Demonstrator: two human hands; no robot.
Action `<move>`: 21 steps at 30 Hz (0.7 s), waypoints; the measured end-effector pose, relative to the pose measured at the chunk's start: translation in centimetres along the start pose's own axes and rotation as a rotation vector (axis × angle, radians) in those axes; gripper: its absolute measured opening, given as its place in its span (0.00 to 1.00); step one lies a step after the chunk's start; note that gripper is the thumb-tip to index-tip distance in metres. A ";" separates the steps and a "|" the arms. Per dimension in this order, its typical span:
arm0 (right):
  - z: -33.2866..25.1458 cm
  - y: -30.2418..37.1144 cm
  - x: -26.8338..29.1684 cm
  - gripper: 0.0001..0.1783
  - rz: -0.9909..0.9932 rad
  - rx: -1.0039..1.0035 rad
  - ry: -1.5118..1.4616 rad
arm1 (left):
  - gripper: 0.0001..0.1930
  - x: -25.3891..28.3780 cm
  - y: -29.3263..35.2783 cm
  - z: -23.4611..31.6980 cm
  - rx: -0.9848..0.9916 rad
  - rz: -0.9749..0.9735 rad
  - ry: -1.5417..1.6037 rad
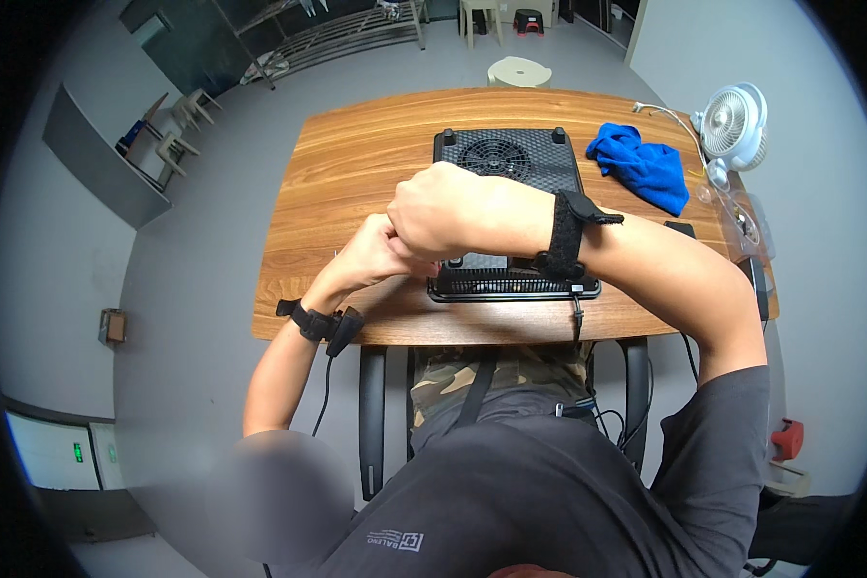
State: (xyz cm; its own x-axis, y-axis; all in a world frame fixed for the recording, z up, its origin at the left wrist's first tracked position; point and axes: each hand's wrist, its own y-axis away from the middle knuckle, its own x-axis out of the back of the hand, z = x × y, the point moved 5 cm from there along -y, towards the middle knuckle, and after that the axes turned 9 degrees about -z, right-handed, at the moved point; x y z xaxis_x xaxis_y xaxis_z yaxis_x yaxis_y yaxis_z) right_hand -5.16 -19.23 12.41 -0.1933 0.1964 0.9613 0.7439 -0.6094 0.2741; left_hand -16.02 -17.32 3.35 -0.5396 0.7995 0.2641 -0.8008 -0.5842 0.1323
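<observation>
A black laptop cooling pad (520, 144) lies on the wooden table in front of me, with a round fan grille in its textured face. A cable runs from its near edge toward me. My right hand (438, 212) is closed in a fist over the pad's left side, its back toward the camera. Just below and left of it my left hand (374, 258) is closed too, and the two hands touch. A small bit of red (435, 270) shows under them. What the fingers hold is hidden by the hands.
On the wooden table (347, 164), a crumpled blue cloth (641, 166) lies right of the pad. Farther right stand a white fan (732, 125) and a clear plastic container (742, 220). A white stool (519, 72) is beyond the table's far edge. Cables (636, 424) hang at the near side.
</observation>
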 end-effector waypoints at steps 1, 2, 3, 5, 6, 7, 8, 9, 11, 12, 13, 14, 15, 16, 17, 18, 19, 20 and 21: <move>0.1 0.5 0.3 0.20 -0.004 0.018 -0.030 | 0.17 0.0 0.1 0.0 0.004 0.004 0.027; 0.0 0.9 0.5 0.22 -0.010 0.039 -0.057 | 0.17 -0.1 0.3 0.1 0.007 0.012 0.055; 0.1 1.3 0.6 0.21 0.040 0.090 -0.024 | 0.17 -0.1 0.4 0.7 -0.040 0.042 0.027; 0.2 1.7 0.4 0.19 0.139 0.192 0.040 | 0.17 -0.3 0.7 2.0 -0.131 0.104 -0.029; 0.1 1.6 0.4 0.17 0.168 0.223 0.007 | 0.16 -0.3 0.8 1.6 -0.092 0.064 -0.002; 0.1 1.3 0.1 0.18 0.122 0.197 -0.005 | 0.16 -0.1 0.9 1.1 -0.052 0.024 0.027; 0.1 1.1 0.1 0.18 0.077 0.160 -0.016 | 0.16 -0.2 0.7 0.9 -0.018 -0.025 0.053; 0.1 1.0 0.0 0.18 0.032 0.124 -0.027 | 0.17 -0.2 0.6 1.0 -0.044 -0.012 0.042; 0.1 0.8 0.1 0.17 0.004 0.074 -0.064 | 0.18 -0.2 0.4 1.3 -0.093 0.016 0.020; 0.0 0.8 0.2 0.17 -0.010 0.050 -0.085 | 0.19 -0.2 0.3 1.1 -0.062 0.019 0.007; -0.1 1.0 0.2 0.17 -0.046 0.031 -0.098 | 0.19 -0.3 0.1 0.8 -0.031 0.021 -0.007; -0.3 1.4 0.5 0.16 -0.080 0.013 -0.111 | 0.20 -0.3 -0.1 0.6 0.002 0.025 -0.023; -0.4 1.7 0.7 0.16 -0.114 -0.005 -0.124 | 0.20 -0.2 -0.1 0.1 0.017 0.006 -0.023; -0.4 1.9 0.8 0.15 -0.107 -0.031 -0.132 | 0.20 0.1 -0.2 -0.6 0.031 -0.013 -0.023; -0.4 2.0 0.9 0.14 -0.100 -0.056 -0.138 | 0.20 0.2 -0.1 -0.8 0.016 -0.020 -0.023; -0.3 2.1 0.9 0.13 -0.094 -0.082 -0.144 | 0.20 0.4 -0.1 -1.0 0.001 -0.029 -0.024; -0.4 2.3 0.9 0.13 -0.043 -0.039 -0.111 | 0.20 0.5 -0.1 -0.9 -0.045 -0.028 -0.025; -0.4 2.4 0.7 0.13 0.005 0.017 -0.078 | 0.20 0.5 0.2 -0.8 -0.085 -0.017 -0.021; -0.4 2.6 0.5 0.13 0.052 0.073 -0.045 | 0.20 0.5 0.4 -0.8 -0.081 -0.011 -0.023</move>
State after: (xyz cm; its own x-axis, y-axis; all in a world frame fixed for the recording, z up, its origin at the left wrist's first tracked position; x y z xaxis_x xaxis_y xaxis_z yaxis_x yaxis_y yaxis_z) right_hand -3.59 -21.05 13.58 -0.1253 0.2011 0.9715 0.7971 -0.5627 0.2193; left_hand -16.79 -17.08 2.79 -0.5255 0.8017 0.2850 -0.8254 -0.5616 0.0578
